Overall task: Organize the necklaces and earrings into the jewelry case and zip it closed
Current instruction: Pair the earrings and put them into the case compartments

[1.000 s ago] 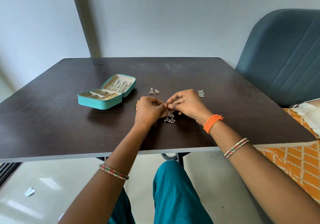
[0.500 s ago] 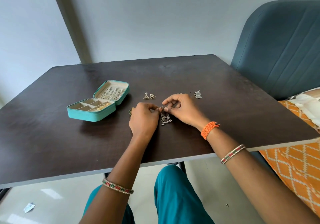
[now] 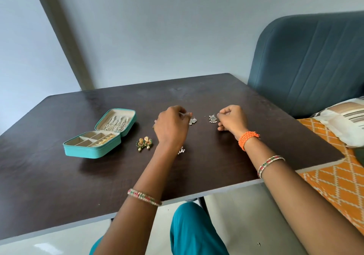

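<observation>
Head cam: left hand (image 3: 171,125) pinches silver earring (image 3: 192,121); right hand (image 3: 232,119) pinches its mate (image 3: 213,118). Open jewelry case (image 3: 92,146) lies left of both hands on bench (image 3: 59,185). Risk: thin posts slip from pinch, pieces scatter; loose earrings (image 3: 144,143) near left wrist could get swept.

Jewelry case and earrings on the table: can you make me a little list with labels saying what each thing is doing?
jewelry case: teal, open, on the dark table
case lid: silver pieces inside
case tray: divided; gold pieces in some sections
green and gold earrings: lying beside the case
left hand: pinches a small silver earring
right hand: pinches another silver earring
silver piece: partly hidden by the left wrist
zip: not closed yet
</observation>
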